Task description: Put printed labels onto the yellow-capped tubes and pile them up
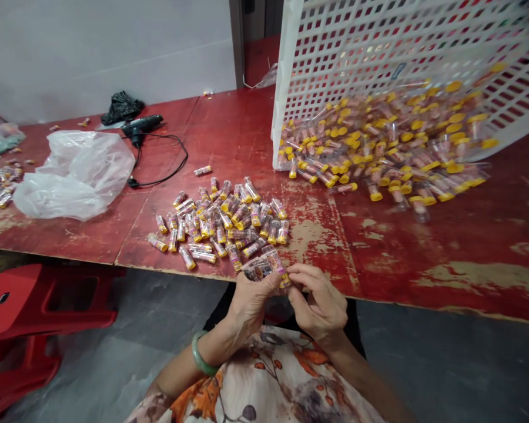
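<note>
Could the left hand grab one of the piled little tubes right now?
Probably yes: the tubes lie just ahead of the left hand with no barrier visible, though it may first need to release the printed plastic piece it holds.

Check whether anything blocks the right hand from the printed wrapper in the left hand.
Nothing visible does. The right hand appears to touch the right end of the printed wrapper, which the left hand holds. The nearest pile of yellow-capped tubes lies beyond both hands.
</note>
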A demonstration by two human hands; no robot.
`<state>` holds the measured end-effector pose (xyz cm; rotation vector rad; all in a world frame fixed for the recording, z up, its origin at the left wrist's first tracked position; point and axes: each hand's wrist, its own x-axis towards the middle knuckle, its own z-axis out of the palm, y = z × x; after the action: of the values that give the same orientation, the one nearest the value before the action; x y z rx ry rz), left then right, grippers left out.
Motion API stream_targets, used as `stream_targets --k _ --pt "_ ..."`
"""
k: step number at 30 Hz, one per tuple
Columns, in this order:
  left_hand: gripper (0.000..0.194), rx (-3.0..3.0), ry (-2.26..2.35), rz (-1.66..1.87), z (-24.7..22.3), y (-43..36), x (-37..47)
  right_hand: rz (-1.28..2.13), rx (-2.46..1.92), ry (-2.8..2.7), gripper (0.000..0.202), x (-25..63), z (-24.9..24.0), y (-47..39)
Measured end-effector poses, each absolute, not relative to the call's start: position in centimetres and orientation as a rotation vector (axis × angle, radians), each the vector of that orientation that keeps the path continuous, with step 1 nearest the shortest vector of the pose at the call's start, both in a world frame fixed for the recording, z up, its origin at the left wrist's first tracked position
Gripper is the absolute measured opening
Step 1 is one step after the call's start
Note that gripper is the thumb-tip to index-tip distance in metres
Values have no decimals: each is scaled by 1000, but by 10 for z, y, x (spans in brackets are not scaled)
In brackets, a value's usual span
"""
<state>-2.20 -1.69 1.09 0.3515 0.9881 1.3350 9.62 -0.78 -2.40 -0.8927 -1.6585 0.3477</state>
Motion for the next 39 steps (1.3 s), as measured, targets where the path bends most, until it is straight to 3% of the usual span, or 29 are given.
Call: stream_targets --k 9,17,23,31,39 --pt "36 401 1006 1281 9 -16 -23 373 -892 -1659 32 101 -28 -12" --pt "50 428 984 1204 3 -4 -36 821 -851 -1950 73 119 -5 19" --pt "49 466 959 1217 -1 -2 -39 912 -840 -1899 68 111 -13 24" --pt "38 392 869 1206 -3 2 -40 744 -840 -1991 68 103 -8 33" --pt "45 302 907 1206 4 6 -50 682 -765 -2057 67 92 -10 40"
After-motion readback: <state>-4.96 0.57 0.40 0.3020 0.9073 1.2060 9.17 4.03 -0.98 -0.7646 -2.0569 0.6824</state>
